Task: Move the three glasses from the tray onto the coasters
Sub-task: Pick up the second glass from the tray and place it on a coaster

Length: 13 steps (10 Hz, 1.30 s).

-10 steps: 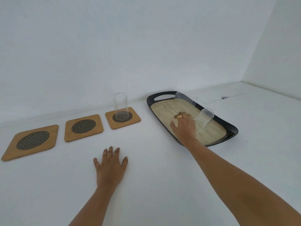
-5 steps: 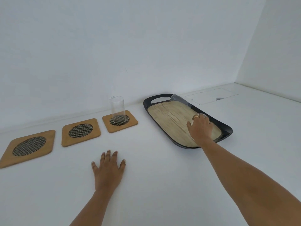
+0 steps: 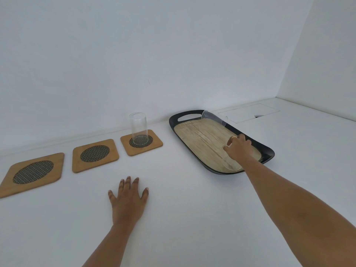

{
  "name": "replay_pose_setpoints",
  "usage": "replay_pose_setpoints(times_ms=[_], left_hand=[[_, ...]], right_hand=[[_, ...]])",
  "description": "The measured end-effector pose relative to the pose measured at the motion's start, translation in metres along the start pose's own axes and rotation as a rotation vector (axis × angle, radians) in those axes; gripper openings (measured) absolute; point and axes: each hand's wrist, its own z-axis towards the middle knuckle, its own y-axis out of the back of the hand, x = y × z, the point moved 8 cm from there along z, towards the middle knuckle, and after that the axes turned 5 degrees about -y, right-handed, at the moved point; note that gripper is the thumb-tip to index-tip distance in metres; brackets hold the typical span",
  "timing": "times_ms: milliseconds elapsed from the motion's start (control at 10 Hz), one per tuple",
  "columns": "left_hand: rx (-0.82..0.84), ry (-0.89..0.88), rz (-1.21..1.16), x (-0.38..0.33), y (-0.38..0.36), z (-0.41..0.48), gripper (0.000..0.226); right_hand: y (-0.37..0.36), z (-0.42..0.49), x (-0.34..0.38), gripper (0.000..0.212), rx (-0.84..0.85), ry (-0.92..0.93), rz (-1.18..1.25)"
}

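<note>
Bamboo and black: the tray [image 3: 267, 151] has a pale wood-grain floor inside a dark rim, with a cut-out handle at its far end; it lies on the white counter [image 3: 192, 218], right of the coasters.
Coasters: three wooden squares with dark mesh ovals sit in a row along the wall. The left coaster [image 3: 32, 173] and middle coaster [image 3: 95, 155] are bare.
Right coaster [image 3: 141, 142]: nearest the tray but apart from it; it carries one glass.
Glass on coaster [image 3: 138, 127]: clear, upright, straight-sided, standing on the mesh oval.
Far glass [image 3: 213, 119]: clear, at the tray's far end by the handle; it looks tilted or lying on its side, though the transparent wall makes this hard to read.
Near glass [image 3: 230, 163]: only a faint curved edge shows below the right hand, over the tray's near end; its pose is unclear.
Right hand [image 3: 238, 149]: over the near half of the tray, fingers curled toward the far rim, a gold ring [image 3: 234, 137] on one finger. It seems wrapped around the near glass, but the grip itself is hidden, so I cannot tell for certain.
Left hand [image 3: 128, 198]: flat on the counter, palm down, fingers spread wide, holding nothing, in front of the coasters and well clear of the tray.
</note>
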Motion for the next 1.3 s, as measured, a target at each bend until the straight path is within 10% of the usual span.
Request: replay_pose_setpoints(times_ms=[900, 1100, 1300], left_hand=[[-0.021, -0.020, -0.008, 0.002, 0.005, 0.000, 0.056], [-0.003, -0.019, -0.017, 0.001, -0.001, 0.001, 0.056], [-0.030, -0.024, -0.056, 0.002, 0.001, 0.000, 0.054]], right_hand=[[-0.027, -0.006, 0.000, 0.113, 0.246, -0.169, -0.009], [-0.030, -0.005, -0.005, 0.086, 0.181, -0.194, 0.241], [-0.025, -0.019, 0.023, 0.076, 0.309, -0.309, 1.274]])
